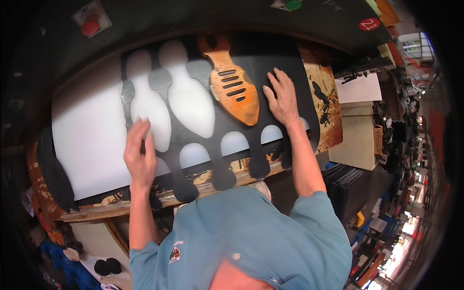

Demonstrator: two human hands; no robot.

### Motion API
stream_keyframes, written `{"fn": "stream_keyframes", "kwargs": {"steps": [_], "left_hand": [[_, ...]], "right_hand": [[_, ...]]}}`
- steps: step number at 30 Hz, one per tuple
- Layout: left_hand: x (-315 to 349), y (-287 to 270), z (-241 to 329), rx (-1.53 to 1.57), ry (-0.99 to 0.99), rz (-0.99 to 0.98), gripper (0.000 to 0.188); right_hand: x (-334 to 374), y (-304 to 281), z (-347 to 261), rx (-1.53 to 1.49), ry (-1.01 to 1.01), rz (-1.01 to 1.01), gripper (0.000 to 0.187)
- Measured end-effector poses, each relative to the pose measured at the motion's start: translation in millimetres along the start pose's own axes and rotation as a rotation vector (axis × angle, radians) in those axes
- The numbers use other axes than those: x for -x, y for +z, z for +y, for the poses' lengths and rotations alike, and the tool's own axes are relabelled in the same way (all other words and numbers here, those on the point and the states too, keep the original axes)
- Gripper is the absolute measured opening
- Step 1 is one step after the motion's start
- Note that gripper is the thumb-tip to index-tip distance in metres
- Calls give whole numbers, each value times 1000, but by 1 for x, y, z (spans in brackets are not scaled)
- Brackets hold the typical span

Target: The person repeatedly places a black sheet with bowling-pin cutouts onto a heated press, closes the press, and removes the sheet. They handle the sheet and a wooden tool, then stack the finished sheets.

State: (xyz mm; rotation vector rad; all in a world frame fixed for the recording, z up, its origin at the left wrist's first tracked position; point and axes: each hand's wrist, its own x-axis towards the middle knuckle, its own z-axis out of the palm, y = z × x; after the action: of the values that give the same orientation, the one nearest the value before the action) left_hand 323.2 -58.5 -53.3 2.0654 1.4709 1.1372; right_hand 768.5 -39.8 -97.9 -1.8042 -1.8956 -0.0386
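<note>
Fingers (145, 140) of the left hand (140, 157) spread loosely and blurred, laid flat over the black sheet (285, 58) at its left cut-outs, gripping nothing. Fingers (275, 84) of the right hand (282, 99) fanned wide, pressed flat on the uncut right part of that sheet, just beside the orange cutting die (236, 87). Sheet thin, matte and dark, punched with long sole-shaped openings, white cutting board (87, 140) showing through them; lower edge scalloped into rounded tabs hanging past the worn wooden bench edge (116, 209). Die sole-shaped, rust-orange, slotted with short dark bars, lying on the sheet between the hands. Near edge of the bench hidden partly behind a blue-green shirt (251, 241). Left rim of the view dark and hard to make out; stacked sheets (345, 181) at lower right cut off by the arm and shoulder.
</note>
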Motion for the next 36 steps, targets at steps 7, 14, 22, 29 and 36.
{"fn": "stream_keyframes", "kwargs": {"steps": [7, 14, 22, 29, 36], "left_hand": [[109, 22, 78, 319, 56, -93, 11], [123, 52, 70, -66, 321, -46, 21], [128, 56, 64, -140, 310, 58, 19], [125, 58, 67, -206, 311, 89, 17], [118, 64, 76, -258, 200, 33, 22]], "right_hand": [[5, -19, 80, 35, 444, 241, 48], [14, -28, 15, -286, 213, 474, 17], [-30, -101, -71, -496, -179, 604, 10], [96, -73, -62, -539, 56, 414, 13], [137, -32, -57, -304, -77, 289, 6]]}}
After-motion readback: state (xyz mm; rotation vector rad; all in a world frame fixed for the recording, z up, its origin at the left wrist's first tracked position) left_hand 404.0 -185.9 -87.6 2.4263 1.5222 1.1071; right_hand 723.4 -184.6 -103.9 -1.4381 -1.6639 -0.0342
